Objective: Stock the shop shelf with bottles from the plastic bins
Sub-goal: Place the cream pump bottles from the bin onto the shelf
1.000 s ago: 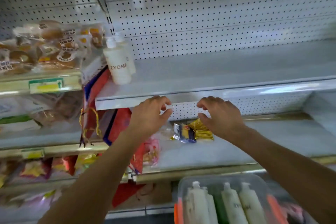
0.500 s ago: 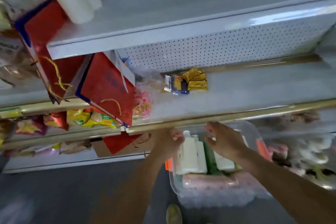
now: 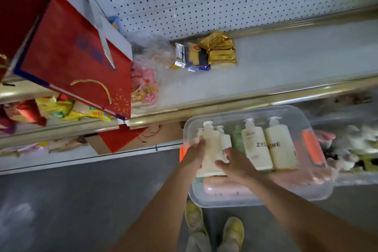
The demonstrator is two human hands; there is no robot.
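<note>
bottle, left of pair (image 3: 258, 145): "ZYO" | bottle, right of pair (image 3: 281, 145): "OME"

Both hands have dropped into the bin (image 3: 255, 112), apparently closing on a cream bottle (image 3: 210, 149).

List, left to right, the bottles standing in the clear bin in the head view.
cream pump bottle between the two hands → small white bottle → green bottle → cream bottle marked ZYO → cream bottle marked OME
</note>
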